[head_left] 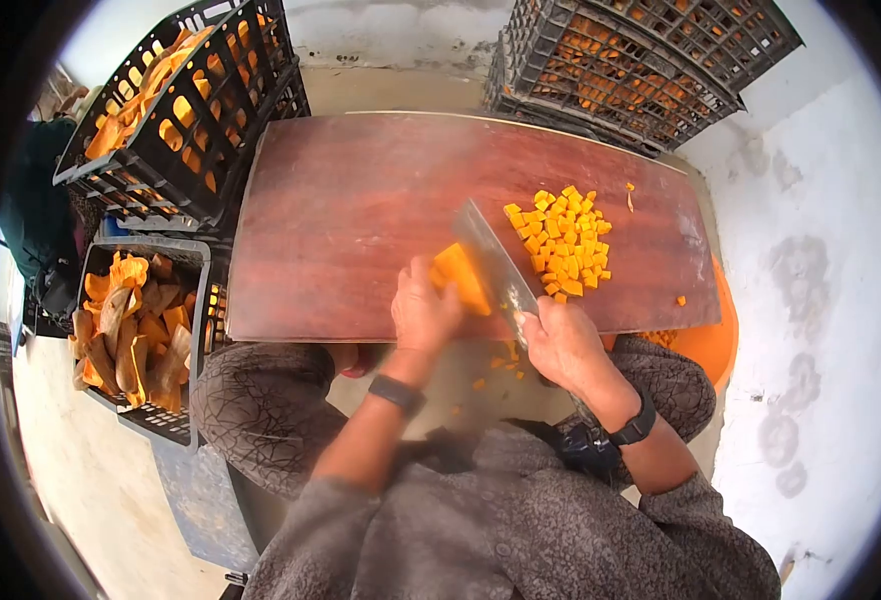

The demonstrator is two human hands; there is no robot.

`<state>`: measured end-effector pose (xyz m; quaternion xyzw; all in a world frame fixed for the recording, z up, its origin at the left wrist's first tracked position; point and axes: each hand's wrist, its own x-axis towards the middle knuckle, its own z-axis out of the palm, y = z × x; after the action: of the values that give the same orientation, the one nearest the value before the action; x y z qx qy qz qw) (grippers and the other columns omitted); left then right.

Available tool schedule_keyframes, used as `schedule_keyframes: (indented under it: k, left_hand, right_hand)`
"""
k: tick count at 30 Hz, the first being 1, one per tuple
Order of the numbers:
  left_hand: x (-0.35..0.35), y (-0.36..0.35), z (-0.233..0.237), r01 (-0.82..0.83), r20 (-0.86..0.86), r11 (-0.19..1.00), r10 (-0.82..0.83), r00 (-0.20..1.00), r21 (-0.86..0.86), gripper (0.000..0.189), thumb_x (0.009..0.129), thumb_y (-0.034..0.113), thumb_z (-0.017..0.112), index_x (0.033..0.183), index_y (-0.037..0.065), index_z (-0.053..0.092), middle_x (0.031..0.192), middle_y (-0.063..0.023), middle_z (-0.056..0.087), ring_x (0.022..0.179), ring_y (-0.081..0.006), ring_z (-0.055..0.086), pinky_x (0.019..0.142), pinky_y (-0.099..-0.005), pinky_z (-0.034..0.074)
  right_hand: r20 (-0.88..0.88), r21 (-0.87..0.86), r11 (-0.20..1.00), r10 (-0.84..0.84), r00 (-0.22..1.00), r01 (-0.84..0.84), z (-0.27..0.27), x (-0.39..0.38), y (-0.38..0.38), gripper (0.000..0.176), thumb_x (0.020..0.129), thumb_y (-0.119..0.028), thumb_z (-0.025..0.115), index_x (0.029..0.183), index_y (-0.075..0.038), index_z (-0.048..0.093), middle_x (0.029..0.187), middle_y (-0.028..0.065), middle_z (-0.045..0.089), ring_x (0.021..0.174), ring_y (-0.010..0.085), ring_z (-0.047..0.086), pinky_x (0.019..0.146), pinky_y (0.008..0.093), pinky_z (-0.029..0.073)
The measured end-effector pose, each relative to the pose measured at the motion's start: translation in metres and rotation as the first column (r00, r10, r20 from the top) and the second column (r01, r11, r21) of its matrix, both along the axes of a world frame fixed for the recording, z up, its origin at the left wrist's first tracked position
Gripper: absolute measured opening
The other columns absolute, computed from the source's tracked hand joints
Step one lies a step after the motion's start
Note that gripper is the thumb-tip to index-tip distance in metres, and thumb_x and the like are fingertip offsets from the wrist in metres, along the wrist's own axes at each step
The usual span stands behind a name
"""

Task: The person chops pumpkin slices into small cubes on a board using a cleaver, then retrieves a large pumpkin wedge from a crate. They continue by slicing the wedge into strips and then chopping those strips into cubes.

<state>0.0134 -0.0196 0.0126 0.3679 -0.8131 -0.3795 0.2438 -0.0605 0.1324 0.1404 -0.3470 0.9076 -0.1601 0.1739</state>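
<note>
My right hand is closed around the handle of a wide-bladed kitchen knife, whose blade points away from me over the red-brown board. Just left of the blade lies a chunk of orange pumpkin. My left hand, slightly blurred, holds this chunk from its near left side with the fingers bent against it. To the right of the knife, a loose pile of pumpkin cubes rests on the board.
A black crate of pumpkin pieces stands at the far left. Nearer is a crate of peels and pieces. More black crates are stacked at the far right. An orange basin sits partly under the board's right end. Pumpkin bits lie on the floor.
</note>
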Motion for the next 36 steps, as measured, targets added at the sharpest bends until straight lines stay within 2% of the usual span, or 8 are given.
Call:
schedule_keyframes:
  k: [5, 9, 11, 15, 17, 20, 24, 36]
  left_hand:
    - [0.002, 0.002, 0.009, 0.018, 0.01, 0.999, -0.019, 1.0, 0.049, 0.034, 0.078, 0.015, 0.065, 0.109, 0.005, 0.056, 0.108, -0.0227, 0.055, 0.089, -0.0444, 0.061, 0.075, -0.0524, 0.052]
    - [0.002, 0.004, 0.009, 0.03, 0.016, 0.998, -0.031, 0.999, 0.064, 0.031, 0.076, 0.013, 0.064, 0.104, 0.003, 0.057, 0.11, -0.0215, 0.054, 0.095, -0.0435, 0.06, 0.079, -0.0509, 0.05]
    - [0.003, 0.005, 0.009, 0.021, 0.045, 0.984, -0.013, 0.999, -0.175, 0.029, 0.074, 0.011, 0.064, 0.101, 0.002, 0.059, 0.111, -0.0192, 0.055, 0.102, -0.041, 0.056, 0.086, -0.0487, 0.046]
    - [0.002, 0.002, -0.001, -0.002, -0.099, 0.952, -0.03, 0.995, -0.308, 0.029, 0.072, 0.008, 0.063, 0.1, 0.002, 0.059, 0.108, -0.0177, 0.056, 0.107, -0.0375, 0.053, 0.09, -0.0473, 0.042]
    - [0.001, 0.001, -0.009, 0.085, -0.183, 0.903, -0.177, 0.967, -0.422, 0.025, 0.072, 0.004, 0.061, 0.097, 0.004, 0.06, 0.106, -0.0153, 0.057, 0.104, -0.035, 0.054, 0.088, -0.0468, 0.042]
    - [0.003, 0.0, -0.012, 0.211, -0.166, 0.865, -0.316, 0.934, -0.455, 0.028, 0.072, 0.002, 0.063, 0.1, 0.006, 0.06, 0.109, -0.0122, 0.057, 0.107, -0.034, 0.053, 0.092, -0.045, 0.042]
    - [0.005, -0.001, -0.008, 0.234, -0.165, 0.859, -0.34, 0.926, -0.455, 0.023, 0.073, 0.002, 0.061, 0.095, 0.007, 0.061, 0.103, -0.0091, 0.058, 0.107, -0.032, 0.053, 0.091, -0.0439, 0.042]
    - [0.004, -0.003, -0.011, 0.251, -0.181, 0.871, -0.352, 0.918, -0.422, 0.02, 0.075, 0.003, 0.061, 0.096, 0.005, 0.061, 0.105, -0.0106, 0.057, 0.11, -0.0342, 0.052, 0.094, -0.0454, 0.042]
  right_hand:
    - [-0.01, 0.003, 1.0, 0.022, 1.0, -0.022, 0.004, 0.004, -0.005, 0.03, 0.092, -0.023, 0.058, 0.082, 0.006, 0.058, 0.071, 0.0298, 0.06, 0.072, 0.0478, 0.061, 0.066, 0.0523, 0.047]
    - [-0.02, 0.049, 0.997, 0.055, 0.998, -0.054, 0.003, 0.002, -0.005, 0.03, 0.092, -0.021, 0.057, 0.083, 0.007, 0.057, 0.071, 0.03, 0.06, 0.072, 0.0478, 0.061, 0.066, 0.0524, 0.047]
    - [0.001, 0.088, 0.995, 0.043, 0.999, -0.043, 0.01, 0.003, -0.007, 0.029, 0.093, -0.022, 0.054, 0.085, 0.005, 0.059, 0.074, 0.0293, 0.062, 0.075, 0.0477, 0.061, 0.069, 0.0532, 0.047]
    - [0.061, 0.14, 0.99, -0.003, 0.998, -0.006, 0.023, 0.004, -0.011, 0.029, 0.095, -0.023, 0.052, 0.089, 0.005, 0.061, 0.079, 0.0292, 0.064, 0.079, 0.0478, 0.062, 0.074, 0.054, 0.047]
    - [0.027, 0.121, 0.993, 0.015, 1.0, -0.018, 0.017, 0.003, -0.008, 0.028, 0.094, -0.021, 0.053, 0.088, 0.005, 0.059, 0.075, 0.0291, 0.062, 0.075, 0.0472, 0.061, 0.07, 0.0524, 0.047]
    - [0.004, 0.103, 0.995, 0.016, 1.0, -0.016, 0.018, 0.004, -0.008, 0.027, 0.093, -0.02, 0.055, 0.087, 0.006, 0.058, 0.07, 0.0287, 0.059, 0.07, 0.0461, 0.061, 0.065, 0.0502, 0.047]
    - [0.04, 0.146, 0.989, 0.016, 0.999, -0.022, 0.021, 0.004, -0.011, 0.028, 0.094, -0.023, 0.053, 0.09, 0.004, 0.061, 0.078, 0.0282, 0.064, 0.078, 0.0474, 0.062, 0.073, 0.0542, 0.048]
    - [0.006, 0.166, 0.984, 0.065, 0.998, -0.065, 0.021, 0.007, -0.014, 0.028, 0.094, -0.023, 0.054, 0.086, 0.003, 0.061, 0.076, 0.0276, 0.064, 0.077, 0.0466, 0.062, 0.071, 0.0537, 0.048]
